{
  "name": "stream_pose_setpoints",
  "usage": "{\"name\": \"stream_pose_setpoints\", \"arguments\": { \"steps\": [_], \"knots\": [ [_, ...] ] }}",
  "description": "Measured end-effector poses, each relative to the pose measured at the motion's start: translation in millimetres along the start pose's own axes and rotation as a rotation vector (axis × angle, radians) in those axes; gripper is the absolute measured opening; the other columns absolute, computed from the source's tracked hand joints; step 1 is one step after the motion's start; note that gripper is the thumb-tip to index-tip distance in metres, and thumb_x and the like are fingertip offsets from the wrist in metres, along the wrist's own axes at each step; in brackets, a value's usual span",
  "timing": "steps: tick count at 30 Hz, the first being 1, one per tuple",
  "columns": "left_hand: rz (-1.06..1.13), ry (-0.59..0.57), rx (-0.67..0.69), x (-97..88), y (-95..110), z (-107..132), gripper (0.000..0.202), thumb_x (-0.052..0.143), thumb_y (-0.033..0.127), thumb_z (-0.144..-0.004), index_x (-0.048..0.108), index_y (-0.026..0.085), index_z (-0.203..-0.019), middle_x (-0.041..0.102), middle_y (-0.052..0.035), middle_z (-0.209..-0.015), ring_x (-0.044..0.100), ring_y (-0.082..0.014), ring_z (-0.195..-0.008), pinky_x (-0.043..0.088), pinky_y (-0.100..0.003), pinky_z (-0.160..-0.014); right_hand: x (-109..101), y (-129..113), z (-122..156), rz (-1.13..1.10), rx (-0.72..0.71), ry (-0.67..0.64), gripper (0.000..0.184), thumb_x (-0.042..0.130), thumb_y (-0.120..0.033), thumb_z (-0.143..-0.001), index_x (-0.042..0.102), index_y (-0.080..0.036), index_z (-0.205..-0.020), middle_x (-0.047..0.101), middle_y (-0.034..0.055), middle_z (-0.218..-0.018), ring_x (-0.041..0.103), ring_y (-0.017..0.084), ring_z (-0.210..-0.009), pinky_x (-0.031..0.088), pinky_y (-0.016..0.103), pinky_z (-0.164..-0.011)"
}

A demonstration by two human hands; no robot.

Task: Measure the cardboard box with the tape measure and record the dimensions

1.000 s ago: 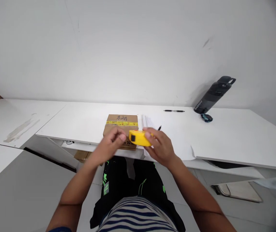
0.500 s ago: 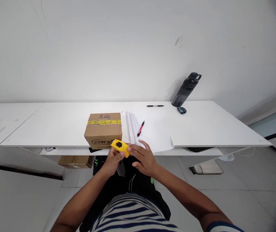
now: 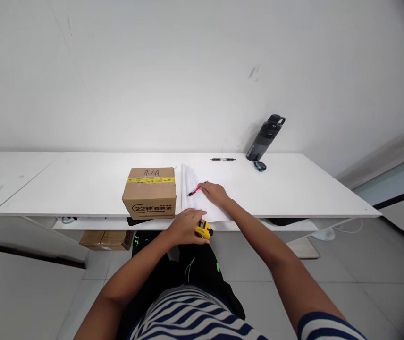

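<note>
My left hand (image 3: 187, 225) is closed around a yellow tape measure (image 3: 204, 229), held just in front of the white table's (image 3: 81, 189) near edge. My right hand (image 3: 215, 192) reaches over white paper sheets (image 3: 191, 196) and its fingers close on a red pen (image 3: 195, 190) lying there. A cardboard box (image 3: 150, 192) with a yellow tape strip and handwriting on top stands on the table, just left of the papers and of both hands.
A dark water bottle (image 3: 265, 137) leans against the wall at the back right, with a small dark object (image 3: 259, 165) beside it. A black pen (image 3: 223, 159) lies near the wall. Another cardboard box (image 3: 105, 240) sits under the table.
My left hand took the tape measure alone and moved it slightly right and down. My right hand let go of it and reached forward onto the papers to the red pen.
</note>
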State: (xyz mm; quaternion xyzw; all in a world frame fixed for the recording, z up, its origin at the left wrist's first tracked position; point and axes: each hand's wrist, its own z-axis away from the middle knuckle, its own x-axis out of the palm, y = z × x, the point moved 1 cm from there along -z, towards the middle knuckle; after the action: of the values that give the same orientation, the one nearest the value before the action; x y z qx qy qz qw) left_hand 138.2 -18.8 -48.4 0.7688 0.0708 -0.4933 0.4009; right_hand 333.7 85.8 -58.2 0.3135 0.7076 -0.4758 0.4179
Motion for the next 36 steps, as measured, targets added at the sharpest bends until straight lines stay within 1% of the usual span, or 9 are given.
{"name": "stream_pose_setpoints", "arguments": {
  "steps": [2,5,8,10,14,17,20,25,36],
  "knots": [
    [-0.045,-0.016,-0.055,-3.9,-9.0,-6.9,0.088,0.082,0.054,-0.061,0.052,0.018,-0.135,0.058,-0.0171,-0.138,0.052,-0.0366,-0.131,0.032,-0.050,-0.116,3.6,-3.1,-0.5,-0.057,0.040,0.073,0.031,0.038,-0.031,-0.100,0.064,-0.021,-0.115,0.072,0.0076,-0.101,0.064,0.021,-0.087,0.044,0.030,-0.074],
    [-0.071,-0.023,-0.151,-9.7,-18.5,-10.8,0.088,0.079,0.058,-0.061,0.052,0.017,-0.134,0.059,-0.0172,-0.137,0.052,-0.0384,-0.130,0.040,-0.050,-0.109,3.6,-7.2,-0.5,-0.174,0.120,0.199,0.035,0.035,-0.042,-0.100,0.057,-0.019,-0.116,0.068,0.0052,-0.084,0.060,0.020,-0.072,0.042,0.030,-0.068],
    [-0.091,-0.022,-0.137,-9.5,-21.6,-10.7,0.086,0.079,0.058,-0.062,0.052,0.018,-0.133,0.060,-0.0161,-0.136,0.053,-0.0378,-0.129,0.040,-0.048,-0.109,4.3,-12.0,1.9,-0.324,0.152,0.258,0.042,0.038,-0.057,-0.097,0.057,-0.019,-0.100,0.061,0.0018,-0.073,0.056,0.018,-0.067,0.042,0.029,-0.066],
    [-0.094,-0.011,-0.125,-5.4,-22.5,-9.7,0.087,0.080,0.057,-0.062,0.051,0.017,-0.134,0.058,-0.0166,-0.138,0.052,-0.0370,-0.131,0.037,-0.048,-0.113,6.0,-14.9,3.7,-0.432,0.146,0.243,0.048,0.032,-0.061,-0.096,0.056,-0.021,-0.090,0.060,0.0017,-0.073,0.057,0.018,-0.069,0.044,0.029,-0.066],
    [-0.089,0.039,-0.095,6.1,-25.2,-7.8,0.085,0.081,0.052,-0.064,0.048,0.019,-0.135,0.055,-0.0165,-0.142,0.049,-0.0332,-0.135,0.028,-0.048,-0.120,9.9,-15.8,4.3,-0.611,0.143,0.153,0.055,0.024,-0.060,-0.097,0.060,-0.021,-0.084,0.057,-0.0008,-0.062,0.056,0.017,-0.062,0.045,0.029,-0.064],
    [-0.121,0.063,-0.083,12.3,-27.8,-7.1,0.078,0.079,0.049,-0.066,0.050,0.020,-0.132,0.057,-0.0140,-0.141,0.050,-0.0304,-0.135,0.028,-0.047,-0.121,12.5,-13.4,2.7,-0.674,0.180,0.130,0.051,0.038,-0.059,-0.093,0.061,-0.021,-0.069,0.057,-0.0004,-0.057,0.056,0.017,-0.060,0.045,0.030,-0.066],
    [-0.154,0.068,-0.078,15.6,-30.2,-7.1,0.077,0.078,0.051,-0.068,0.050,0.019,-0.132,0.058,-0.0139,-0.140,0.052,-0.0296,-0.134,0.029,-0.046,-0.121,13.9,-11.9,1.0,-0.695,0.221,0.149,0.043,0.050,-0.052,-0.088,0.060,-0.021,-0.062,0.064,0.0021,-0.065,0.059,0.018,-0.066,0.045,0.031,-0.070],
    [-0.161,0.086,-0.051,19.9,-34.8,-7.5,0.077,0.077,0.052,-0.069,0.049,0.020,-0.133,0.059,-0.0122,-0.139,0.051,-0.0294,-0.134,0.031,-0.046,-0.120,13.1,-11.9,0.4,-0.708,0.244,0.140,0.037,0.052,-0.046,-0.086,0.060,-0.021,-0.060,0.068,0.0034,-0.069,0.062,0.021,-0.072,0.046,0.033,-0.073],
    [-0.176,0.130,-0.004,26.3,-40.3,-5.7,0.072,0.075,0.054,-0.071,0.051,0.018,-0.128,0.061,-0.0123,-0.137,0.052,-0.0272,-0.134,0.030,-0.043,-0.121,13.3,-11.1,2.7,-0.716,0.253,0.143,0.035,0.053,-0.044,-0.085,0.063,-0.020,-0.061,0.069,0.0032,-0.070,0.063,0.021,-0.074,0.046,0.033,-0.074]
  ]
}}
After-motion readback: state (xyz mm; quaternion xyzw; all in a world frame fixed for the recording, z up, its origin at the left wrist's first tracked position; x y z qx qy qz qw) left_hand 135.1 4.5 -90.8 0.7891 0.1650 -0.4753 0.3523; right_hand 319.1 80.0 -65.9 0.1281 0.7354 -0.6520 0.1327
